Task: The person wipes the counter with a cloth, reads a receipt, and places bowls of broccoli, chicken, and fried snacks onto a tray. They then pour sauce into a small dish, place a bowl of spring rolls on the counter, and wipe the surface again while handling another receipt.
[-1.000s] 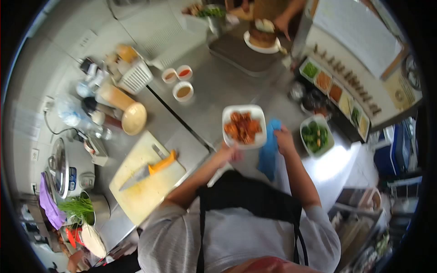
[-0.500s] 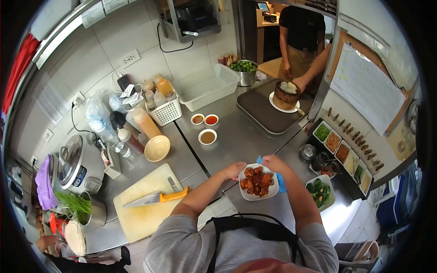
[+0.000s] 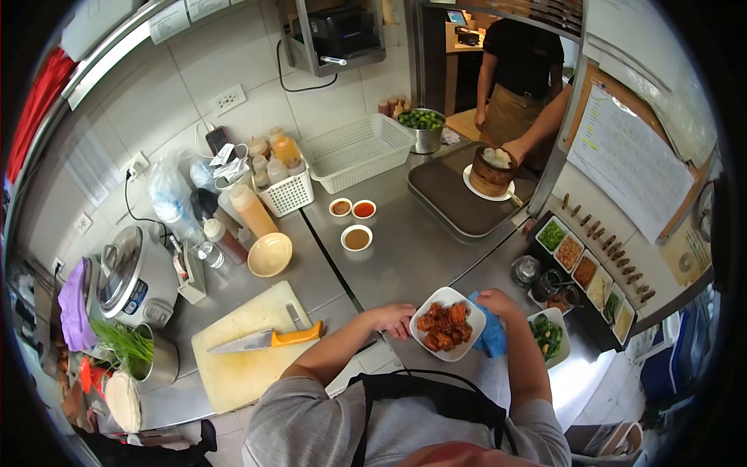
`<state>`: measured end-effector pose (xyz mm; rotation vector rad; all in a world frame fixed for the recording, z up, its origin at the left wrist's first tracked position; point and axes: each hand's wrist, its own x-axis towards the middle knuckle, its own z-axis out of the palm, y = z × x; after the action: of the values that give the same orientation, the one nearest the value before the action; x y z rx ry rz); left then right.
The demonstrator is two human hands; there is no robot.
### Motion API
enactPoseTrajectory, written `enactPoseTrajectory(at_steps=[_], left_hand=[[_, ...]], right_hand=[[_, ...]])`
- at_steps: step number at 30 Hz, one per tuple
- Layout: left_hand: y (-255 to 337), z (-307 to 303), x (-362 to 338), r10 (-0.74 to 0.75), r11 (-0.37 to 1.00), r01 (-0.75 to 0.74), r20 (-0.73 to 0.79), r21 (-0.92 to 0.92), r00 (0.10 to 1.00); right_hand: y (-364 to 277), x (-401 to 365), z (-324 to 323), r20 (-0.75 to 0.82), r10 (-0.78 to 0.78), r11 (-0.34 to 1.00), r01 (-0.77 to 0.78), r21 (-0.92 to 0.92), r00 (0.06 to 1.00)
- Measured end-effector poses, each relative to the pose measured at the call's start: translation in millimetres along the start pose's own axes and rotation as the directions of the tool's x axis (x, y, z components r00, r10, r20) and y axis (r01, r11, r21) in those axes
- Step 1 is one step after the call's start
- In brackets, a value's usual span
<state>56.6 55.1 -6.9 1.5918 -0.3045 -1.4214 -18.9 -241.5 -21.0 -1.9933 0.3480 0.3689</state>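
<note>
A square white bowl of glazed, reddish-brown chicken pieces is held tilted over the near counter. My left hand grips the bowl's left edge, its fingers curled beneath the rim. At the bowl's right side, my right hand is closed on a blue cloth, which hangs down against the bowl. Some of the fingers of that hand are hidden. Just right of the cloth, a white dish of green vegetables rests on the counter.
A knife lies on a cutting board at left. Three sauce cups stand ahead. Across the counter, another person's hand touches a bamboo steamer on a brown tray. A topping rack is at right.
The bowl has moved slightly right and tilted. My right hand has shifted right and lower with the blue cloth, which shows more. The other person's hand stays at the steamer.
</note>
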Motion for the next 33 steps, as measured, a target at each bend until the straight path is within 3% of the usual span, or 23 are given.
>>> enactPoseTrajectory(at_steps=[1, 2, 4, 5, 7, 8, 11, 13, 15, 16, 17, 19, 22, 26, 28, 30, 33], left_hand=[[2, -9, 3, -0.067, 0.997, 0.062, 0.093, 0.052, 0.993], [6, -10, 12, -0.012, 0.997, 0.011, 0.019, 0.07, 1.0], [28, -6, 28, 0.131, 0.949, -0.124, -0.003, 0.291, 0.991], [36, -2, 35, 0.204, 0.899, -0.187, -0.002, 0.397, 0.979], [37, 8, 47, 0.169, 0.861, -0.157, 0.02, 0.484, 0.985], [36, 11, 51, 0.156, 0.838, -0.148, 0.028, 0.525, 0.987], [35, 14, 45, 0.089, 0.905, -0.111, 0.074, 0.411, 0.993], [31, 20, 41, 0.179, 0.902, -0.186, 0.053, 0.39, 0.982], [26, 25, 38, 0.271, 0.894, -0.267, 0.04, 0.359, 0.962], [23, 30, 36, 0.301, 0.922, -0.301, 0.039, 0.241, 0.953], [24, 32, 35, 0.318, 0.932, -0.308, -0.026, 0.194, 0.948], [35, 45, 22, 0.337, 0.94, -0.325, -0.153, 0.1, 0.929], [37, 42, 31, 0.389, 0.911, -0.413, -0.34, 0.001, 0.856], [45, 41, 17, 0.432, 0.869, -0.493, -0.566, 0.051, 0.702], [44, 41, 14, 0.446, 0.861, -0.498, -0.621, 0.101, 0.645], [43, 44, 9, 0.402, 0.88, -0.463, -0.678, 0.102, 0.615], [44, 45, -6, 0.365, 0.908, -0.404, -0.685, 0.112, 0.631]], right_hand=[[-8, -6, -4, 0.025, 0.016, 0.999, -0.014, -0.048, 1.0], [-18, -8, -4, 0.044, -0.004, 0.999, 0.006, -0.051, 0.999], [-42, -10, 4, 0.082, -0.042, 0.997, 0.047, -0.059, 0.996], [-44, -7, 12, 0.046, -0.041, 0.993, 0.045, -0.11, 0.998], [-40, 7, 25, -0.029, -0.045, 0.976, 0.038, -0.216, 0.999], [-37, 11, 24, 0.013, -0.004, 0.989, 0.006, -0.15, 1.0], [-27, 11, 25, 0.136, 0.083, 0.991, -0.097, 0.096, 0.987], [-22, 3, 23, 0.197, 0.105, 0.934, -0.165, 0.318, 0.975], [34, 33, 26, 0.193, 0.071, 0.757, -0.179, 0.628, 0.979], [31, 34, 29, 0.191, 0.056, 0.624, -0.184, 0.759, 0.98], [33, 29, 28, 0.328, -0.126, 0.453, -0.24, 0.858, 0.936], [-28, -28, 43, 0.428, -0.523, 0.098, -0.447, 0.889, 0.737], [-42, -28, 77, 0.065, -0.497, -0.136, -0.152, 0.979, 0.865], [-68, -51, 105, -0.286, -0.377, -0.286, 0.183, 0.941, 0.881], [-63, -60, 105, -0.205, -0.149, -0.362, 0.139, 0.922, 0.967], [-63, -70, 94, -0.073, 0.053, -0.416, 0.089, 0.905, 0.996], [-64, -78, 89, -0.32, -0.184, -0.289, 0.26, 0.921, 0.929]])
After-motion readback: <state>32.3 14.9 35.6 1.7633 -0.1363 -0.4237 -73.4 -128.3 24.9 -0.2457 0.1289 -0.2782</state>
